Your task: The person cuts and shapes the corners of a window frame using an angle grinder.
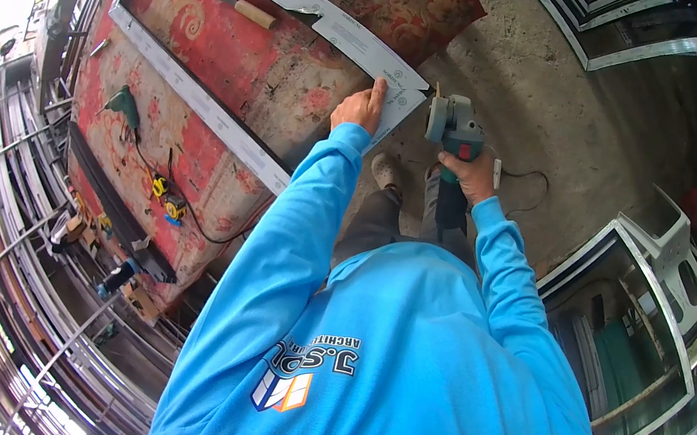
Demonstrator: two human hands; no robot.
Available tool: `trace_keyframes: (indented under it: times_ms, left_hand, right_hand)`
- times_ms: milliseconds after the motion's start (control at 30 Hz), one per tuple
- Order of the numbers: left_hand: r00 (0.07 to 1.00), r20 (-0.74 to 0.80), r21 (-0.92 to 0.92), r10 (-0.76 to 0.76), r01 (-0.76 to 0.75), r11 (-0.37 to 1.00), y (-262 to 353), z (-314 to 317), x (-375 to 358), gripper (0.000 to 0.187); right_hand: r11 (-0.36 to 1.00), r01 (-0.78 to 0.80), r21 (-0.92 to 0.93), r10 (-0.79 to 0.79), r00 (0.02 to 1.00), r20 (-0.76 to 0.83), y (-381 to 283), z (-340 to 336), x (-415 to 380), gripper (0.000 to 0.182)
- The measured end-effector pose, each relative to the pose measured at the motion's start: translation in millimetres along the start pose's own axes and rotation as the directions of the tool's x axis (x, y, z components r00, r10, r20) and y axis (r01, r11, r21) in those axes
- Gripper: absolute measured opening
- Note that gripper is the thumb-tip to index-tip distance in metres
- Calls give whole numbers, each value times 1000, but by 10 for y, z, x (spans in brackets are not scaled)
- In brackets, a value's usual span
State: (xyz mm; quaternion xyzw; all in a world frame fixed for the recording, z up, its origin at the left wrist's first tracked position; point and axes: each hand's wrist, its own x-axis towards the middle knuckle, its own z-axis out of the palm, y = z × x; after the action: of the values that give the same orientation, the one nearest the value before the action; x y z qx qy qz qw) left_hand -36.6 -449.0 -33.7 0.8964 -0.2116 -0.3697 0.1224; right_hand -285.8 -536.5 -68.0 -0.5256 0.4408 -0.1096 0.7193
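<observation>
Angle grinder (464, 120) in our right grip (470, 174), we stand at the carpet-covered surface (286, 86), with the film-covered frame (362, 48) lying across the upper left and upper middle of the frame of view. Our right hand is closed around the grinder's body, below its head, and holds the tool over the concrete floor (541, 93), clear of the surface's edge. Our left grip (356, 111) lies on the near end of the film-covered frame, index finger stretched toward the pointed corner; we cannot tell whether the other fingers clasp the edge or only press on it. The relation that matters most is at that corner: it points right, toward the grinder's head, which sits just beside it, though we cannot tell whether they touch. The frame's long axis slants from the upper left down to this tip, leftward of the right grip, and our left hand is the nearer to its face. Farther left on the carpet lie a wooden-handled chisel (252, 12), inside the frame's outline, and a green power drill (123, 107), outside it.
</observation>
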Motion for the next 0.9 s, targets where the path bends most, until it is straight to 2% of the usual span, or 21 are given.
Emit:
trace_keyframes:
  times_ms: [67, 500, 700, 900]
  left_hand:
    - [1000, 0, -3, -4, 4, 1000, -5, -1, 0, 74]
    - [1000, 4, 1, -9, 9, 1000, 17, -19, -15, 73]
    - [1000, 4, 1, -10, 10, 1000, 22, -26, -21, 73]
    - [1000, -5, 6, -1, 1, 1000, 10, -11, -4, 74]
  right_hand:
    - [999, -36, 29, 36, 999, 8, -16, 4, 5, 49]
    - [1000, -1, -11, 1, 1000, 16, 48, -31, 11, 52]
    - [999, -23, 48, 22, 999, 25, 143, -29, 33, 52]
    - [999, -11, -37, 12, 999, 34, 100, -54, 37, 52]
